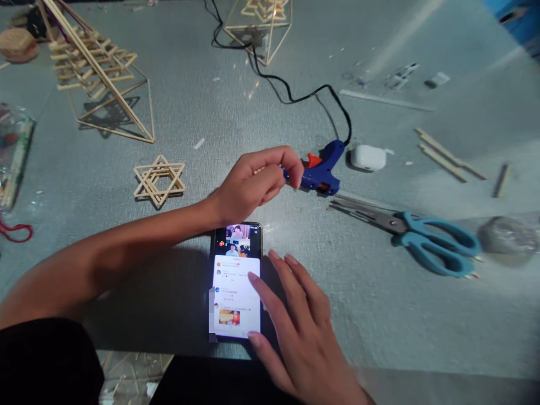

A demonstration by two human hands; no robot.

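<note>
My left hand (257,183) is curled closed above the table, in front of the nozzle end of a blue glue gun (320,174) with an orange trigger. What its fingers hold, if anything, is hidden. Below that wrist lies a smartphone (236,270) with a lit screen of small pictures and lines of text. My right hand (299,326) reaches over the phone's right side with fingers spread, the index fingertip at the screen and the thumb by its lower corner. A six-pointed star of thin wooden sticks (160,181) lies left of my left hand.
Blue-handled scissors (439,236) and a white earbud case (368,157) lie to the right, with loose wooden sticks (451,157) beyond. A stick-built pyramid frame (101,79) stands at the upper left. The glue gun's black cord (291,100) runs towards the back.
</note>
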